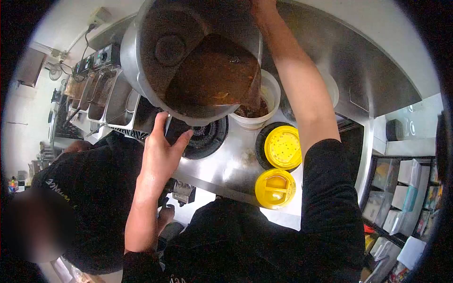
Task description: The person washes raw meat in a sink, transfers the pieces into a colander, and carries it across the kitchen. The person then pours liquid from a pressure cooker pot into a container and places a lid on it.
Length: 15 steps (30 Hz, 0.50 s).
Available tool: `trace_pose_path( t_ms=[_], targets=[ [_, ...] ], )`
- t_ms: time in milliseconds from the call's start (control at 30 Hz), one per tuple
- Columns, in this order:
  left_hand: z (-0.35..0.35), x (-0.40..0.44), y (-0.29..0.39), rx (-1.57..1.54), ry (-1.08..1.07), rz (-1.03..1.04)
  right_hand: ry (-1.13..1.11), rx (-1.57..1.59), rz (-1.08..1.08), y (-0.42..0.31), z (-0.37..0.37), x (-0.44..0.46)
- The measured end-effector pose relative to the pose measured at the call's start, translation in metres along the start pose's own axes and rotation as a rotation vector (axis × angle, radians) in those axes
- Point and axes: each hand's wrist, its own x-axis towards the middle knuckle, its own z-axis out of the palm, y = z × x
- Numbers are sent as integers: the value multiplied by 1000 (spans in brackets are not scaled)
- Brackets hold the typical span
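Observation:
A large grey pot [153, 61] is tilted over a white bucket [271, 101], its mouth facing me. Brown liquid [212, 70] lies along its lower side and reaches the rim above the bucket, which holds dark brown contents. My left hand [160, 151] is at the pot's near rim, thumb and forefinger spread apart; the forefinger seems to touch the rim, and the other fingers are hidden. At the pot's far side is my right hand [262, 5], mostly cut off by the top edge, so its fingers do not show.
Two yellow lids [283, 147] [275, 188] lie on the steel counter [236, 162] near my right arm. A black round burner [207, 139] is beneath the pot. Left are fryer baskets [101, 92] and a person in black [99, 198]. Shelves [398, 193] stand right.

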Motion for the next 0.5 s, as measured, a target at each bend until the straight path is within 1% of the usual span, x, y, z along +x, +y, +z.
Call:
trace_pose_path(
  t_ms=[67, 267, 400, 467, 500],
  targets=[
    [6, -1, -2, 5, 11, 26, -20, -1, 44, 1, -3, 9],
    [11, -4, 7, 70, 35, 72, 24, -103, 44, 2, -7, 19],
    [16, -2, -6, 57, 46, 78, 26, -67, 15, 0, -9, 18],
    [17, -2, -3, 82, 52, 62, 121, -103, 72, -2, -9, 20],
    [17, -3, -2, 106, 55, 45, 119, -100, 76, 0, -10, 20]
  ],
)
